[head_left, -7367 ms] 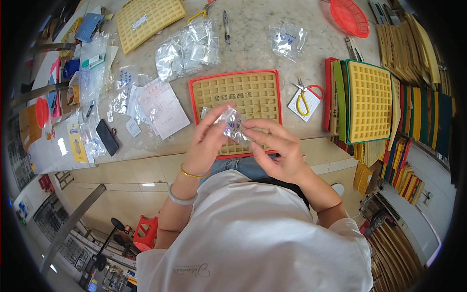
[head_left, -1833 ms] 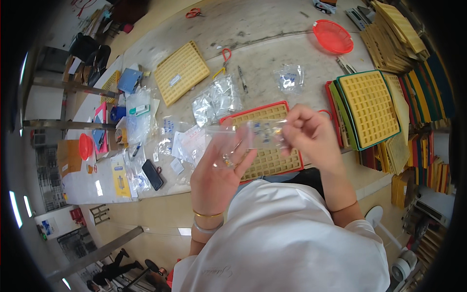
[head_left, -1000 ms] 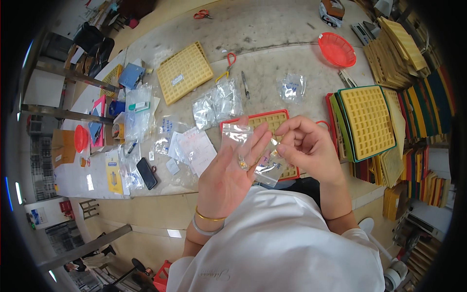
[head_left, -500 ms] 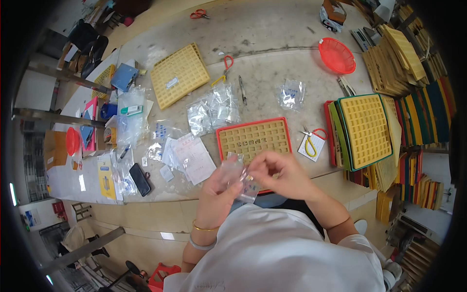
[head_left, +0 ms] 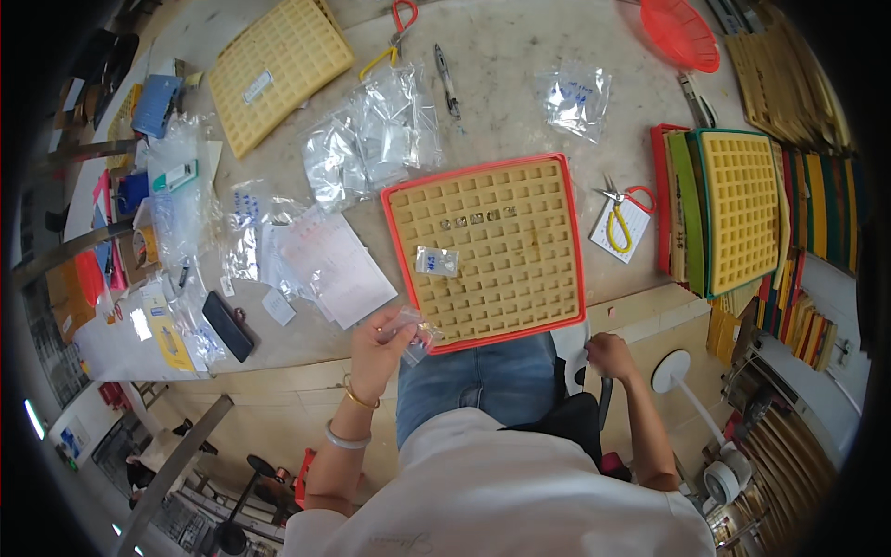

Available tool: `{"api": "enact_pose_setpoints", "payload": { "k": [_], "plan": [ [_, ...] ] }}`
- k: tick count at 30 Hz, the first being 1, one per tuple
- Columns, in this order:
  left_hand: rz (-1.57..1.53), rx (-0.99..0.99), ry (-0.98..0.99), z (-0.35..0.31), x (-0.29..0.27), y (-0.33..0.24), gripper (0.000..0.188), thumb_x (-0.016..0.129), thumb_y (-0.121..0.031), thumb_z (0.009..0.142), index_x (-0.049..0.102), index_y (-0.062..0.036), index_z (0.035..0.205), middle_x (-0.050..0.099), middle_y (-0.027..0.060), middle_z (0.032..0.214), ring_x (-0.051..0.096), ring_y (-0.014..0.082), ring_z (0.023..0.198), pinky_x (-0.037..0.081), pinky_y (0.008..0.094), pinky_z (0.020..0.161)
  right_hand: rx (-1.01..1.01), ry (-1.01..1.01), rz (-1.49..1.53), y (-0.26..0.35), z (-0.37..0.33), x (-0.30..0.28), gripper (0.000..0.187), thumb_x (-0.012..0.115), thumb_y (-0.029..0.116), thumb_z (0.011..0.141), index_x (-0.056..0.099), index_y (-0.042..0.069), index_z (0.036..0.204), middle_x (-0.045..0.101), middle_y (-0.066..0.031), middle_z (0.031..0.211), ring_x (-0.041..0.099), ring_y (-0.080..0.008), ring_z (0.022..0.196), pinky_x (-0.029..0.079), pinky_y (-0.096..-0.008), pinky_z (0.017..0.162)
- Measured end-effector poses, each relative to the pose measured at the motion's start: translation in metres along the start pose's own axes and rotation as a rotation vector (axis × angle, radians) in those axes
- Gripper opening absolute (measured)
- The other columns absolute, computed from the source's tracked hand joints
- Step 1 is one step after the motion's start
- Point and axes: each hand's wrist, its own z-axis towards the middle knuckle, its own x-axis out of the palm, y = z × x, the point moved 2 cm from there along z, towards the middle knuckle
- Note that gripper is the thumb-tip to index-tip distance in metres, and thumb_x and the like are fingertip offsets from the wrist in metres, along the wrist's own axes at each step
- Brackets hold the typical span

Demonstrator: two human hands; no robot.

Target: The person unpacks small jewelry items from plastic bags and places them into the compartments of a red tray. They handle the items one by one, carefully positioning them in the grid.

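- Nearest, the left hand (head_left: 382, 342) pinches one small clear plastic bag (head_left: 415, 332) between thumb and fingers at the near edge of the worktop (head_left: 520, 70); the bag touches the near left corner of the tray.
- At 3 o'clock from it, below the worktop edge, the right hand (head_left: 609, 355) is curled closed around the edge of the black chair (head_left: 571, 422); what exactly it grips cannot be told.
- Just beyond the left hand lies one yellow grid tray with a red rim (head_left: 486, 249), flat on the worktop. One small clear packet (head_left: 436, 261) rests on its left half, and a short row of about five small pieces (head_left: 475, 219) sits in cells farther back.
- At 9 o'clock from the tray lie one sheet of white paper (head_left: 332, 266) and one black phone (head_left: 227, 326).
- At 3 o'clock from the tray lies one pair of yellow-handled scissors (head_left: 620, 215) on a white card, and beyond it one stack of trays topped by a yellow one with a green rim (head_left: 741, 210).
- Farther back, at 11 o'clock, lies a heap of clear bags (head_left: 371, 144), then one bare yellow grid tray (head_left: 277, 70).
- At 12 o'clock lies one pen (head_left: 449, 89), with another clear bag (head_left: 575, 97) at 1 o'clock.
- Farthest, at 1 o'clock, sits one red basket (head_left: 682, 33).
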Motion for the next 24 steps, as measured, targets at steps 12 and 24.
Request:
{"api": "enact_pose_setpoints", "payload": {
  "k": [12,24],
  "plan": [
    [0.253,0.061,-0.271,0.048,0.011,0.030,0.021,0.063,0.003,0.081,0.061,0.0028,0.102,0.065,0.0070,0.090,0.061,0.0110,0.080,0.049,0.0228,0.071,-0.333,0.188,-0.707,-0.166,0.215,0.138,0.046,0.062,0.037,0.076,0.058,0.011,0.113,0.061,-0.0166,0.107,0.059,-0.0311,0.099,0.047,-0.0378,0.086],
    [0.336,0.197,-0.550,0.050,0.008,0.054,0.022,0.068,0.009,0.069,0.063,0.0022,0.089,0.065,0.0092,0.078,0.062,0.0123,0.069,0.049,0.0222,0.065,-0.301,0.147,-0.776,-0.140,0.246,0.136,0.048,0.062,0.038,0.076,0.056,0.010,0.115,0.061,-0.0166,0.109,0.058,-0.0310,0.100,0.047,-0.0379,0.087]
  ]
}}
